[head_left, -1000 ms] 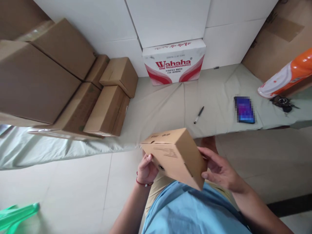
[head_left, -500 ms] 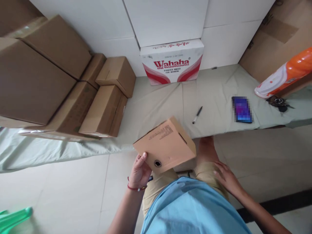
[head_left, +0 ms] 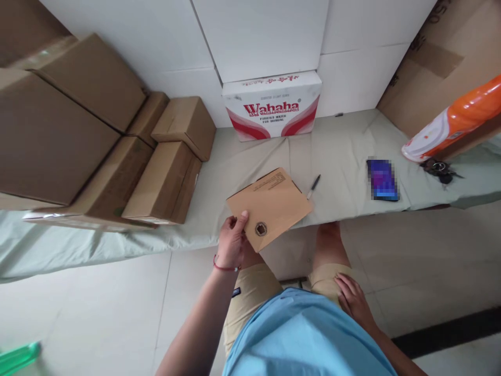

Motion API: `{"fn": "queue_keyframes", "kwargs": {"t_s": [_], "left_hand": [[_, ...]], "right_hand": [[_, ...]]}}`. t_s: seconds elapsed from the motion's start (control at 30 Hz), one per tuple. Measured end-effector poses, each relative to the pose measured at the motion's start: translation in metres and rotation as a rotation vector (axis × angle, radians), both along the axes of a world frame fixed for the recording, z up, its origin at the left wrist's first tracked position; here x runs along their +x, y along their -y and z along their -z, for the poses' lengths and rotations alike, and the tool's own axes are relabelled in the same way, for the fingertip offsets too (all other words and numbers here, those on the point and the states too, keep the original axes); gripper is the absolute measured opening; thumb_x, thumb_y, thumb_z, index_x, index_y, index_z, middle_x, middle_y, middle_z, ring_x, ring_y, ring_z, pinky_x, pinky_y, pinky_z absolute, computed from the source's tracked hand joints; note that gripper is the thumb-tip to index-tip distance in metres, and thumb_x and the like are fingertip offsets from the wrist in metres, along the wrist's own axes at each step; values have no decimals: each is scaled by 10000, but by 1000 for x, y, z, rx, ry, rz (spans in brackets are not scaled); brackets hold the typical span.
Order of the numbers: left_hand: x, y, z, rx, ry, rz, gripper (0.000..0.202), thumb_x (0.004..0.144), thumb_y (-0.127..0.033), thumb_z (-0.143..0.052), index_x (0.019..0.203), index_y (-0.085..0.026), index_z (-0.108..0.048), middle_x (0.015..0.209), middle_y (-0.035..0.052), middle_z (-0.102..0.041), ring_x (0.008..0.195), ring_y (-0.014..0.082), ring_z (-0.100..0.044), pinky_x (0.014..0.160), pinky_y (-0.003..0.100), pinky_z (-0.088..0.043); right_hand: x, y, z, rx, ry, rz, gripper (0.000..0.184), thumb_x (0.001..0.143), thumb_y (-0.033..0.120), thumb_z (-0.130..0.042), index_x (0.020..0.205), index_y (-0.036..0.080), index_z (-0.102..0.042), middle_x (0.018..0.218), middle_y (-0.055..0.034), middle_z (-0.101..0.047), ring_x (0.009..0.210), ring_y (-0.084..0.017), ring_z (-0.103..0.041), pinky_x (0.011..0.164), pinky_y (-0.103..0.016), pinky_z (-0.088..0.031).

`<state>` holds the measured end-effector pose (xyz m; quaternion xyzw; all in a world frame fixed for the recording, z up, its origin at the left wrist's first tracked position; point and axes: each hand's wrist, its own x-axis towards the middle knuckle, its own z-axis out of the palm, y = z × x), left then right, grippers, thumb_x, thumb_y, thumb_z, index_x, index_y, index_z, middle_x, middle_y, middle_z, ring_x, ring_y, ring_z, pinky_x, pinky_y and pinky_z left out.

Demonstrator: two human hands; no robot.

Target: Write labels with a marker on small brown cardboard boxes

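My left hand (head_left: 232, 241) grips the near left corner of a small flat brown cardboard box (head_left: 270, 207) with a round hole in its top. The box lies at the front edge of a table covered in pale green cloth (head_left: 344, 151), partly overhanging it. My right hand (head_left: 353, 302) rests flat on my right thigh, fingers stretched out and holding nothing. A black pen (head_left: 313, 186) lies on the cloth just right of the box.
Stacked brown cartons (head_left: 117, 141) fill the left of the table. A white and red Wahaha carton (head_left: 273, 105) stands at the back wall. A phone (head_left: 382, 179), keys (head_left: 440, 169) and an orange and white bottle (head_left: 454, 121) lie to the right. Tiled floor lies below.
My right hand let go of the box and dropped to my thigh. My left hand carried the box forward from my lap onto the table's front edge.
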<state>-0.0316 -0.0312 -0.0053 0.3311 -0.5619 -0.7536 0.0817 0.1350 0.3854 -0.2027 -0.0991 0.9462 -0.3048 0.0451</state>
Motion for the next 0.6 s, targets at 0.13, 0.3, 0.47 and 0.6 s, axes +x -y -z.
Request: {"fn": "queue_keyframes", "kwargs": {"t_s": [0.13,0.3,0.47,0.6], "left_hand": [[-32,8,2,-139,-34,28,612,713,-594,-989,1061,-158,-737,1051,118,-799,963,266,-767,871,373,-619],[-20,22,-7,-442,-93,-50,405,838,-435,-913,1146,-218,-764,1317,111,-740,1310,280,-659,1092,341,-524],[94,17,14,-685,-8,-47,163,863,-417,-850,887,-275,-774,899,48,-715,958,290,-653,1062,424,-500],[223,3,80,-901,-26,117,216,827,-413,-874,1013,-317,-819,1010,113,-758,1022,381,-669,1056,536,-477]], "right_hand": [[-28,4,-19,-49,-95,-25,384,1029,422,-515,1110,273,-859,1211,-130,-840,1121,-370,-806,981,-612,-680],[-112,9,-75,-86,-134,64,414,1097,437,-464,1107,249,-832,850,-93,-823,733,-280,-779,753,-436,-654],[-231,24,-145,34,-414,109,420,1111,379,-463,1217,203,-829,1117,-153,-851,972,-302,-809,899,-422,-619],[-311,58,-177,340,-252,-116,506,1068,242,-470,1493,197,-741,1207,-155,-830,984,-304,-789,813,-387,-567]]}}
